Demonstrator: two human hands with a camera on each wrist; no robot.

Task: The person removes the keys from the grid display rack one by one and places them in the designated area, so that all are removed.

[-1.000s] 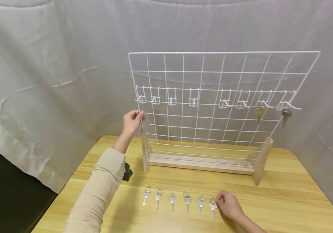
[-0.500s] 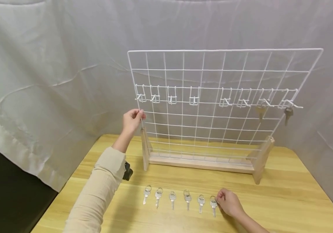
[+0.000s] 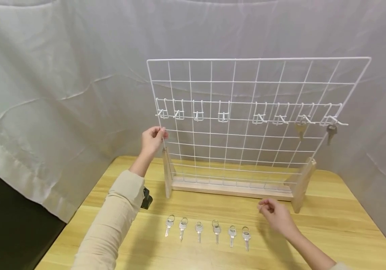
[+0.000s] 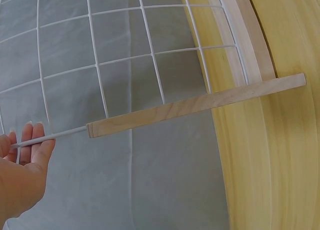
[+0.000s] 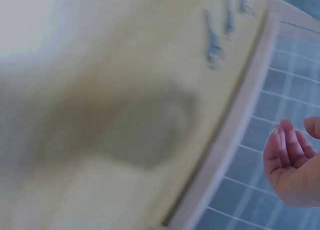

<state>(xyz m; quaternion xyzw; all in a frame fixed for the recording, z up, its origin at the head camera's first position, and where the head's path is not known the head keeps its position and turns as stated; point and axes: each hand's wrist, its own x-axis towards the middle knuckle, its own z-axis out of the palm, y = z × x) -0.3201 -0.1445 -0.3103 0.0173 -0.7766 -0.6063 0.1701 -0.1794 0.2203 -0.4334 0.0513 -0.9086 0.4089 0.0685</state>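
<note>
My left hand (image 3: 153, 139) grips the left edge wire of a white wire grid panel (image 3: 210, 81), just above its wooden foot. The left wrist view shows the thumb and fingers of the left hand (image 4: 27, 165) around that wire (image 4: 70, 132). My right hand (image 3: 275, 215) is raised over the table in front of the stand's base, holding nothing. In the right wrist view the thumb and loosely curled fingers of the right hand (image 5: 295, 160) are apart. Several silver keys with rings lie in a row, the rightmost key (image 3: 246, 236) nearest that hand.
A row of white hooks (image 3: 223, 117) hangs on the grid. A brassy key (image 3: 301, 130) and a dark key (image 3: 331, 132) hang from the two rightmost hooks. A wooden base (image 3: 230, 189) carries the grid. A black object (image 3: 147, 198) sits by the left forearm.
My right hand has left the rightmost key, moving up and right toward the base; that key stays on the table. The left hand keeps its grip on the grid.
</note>
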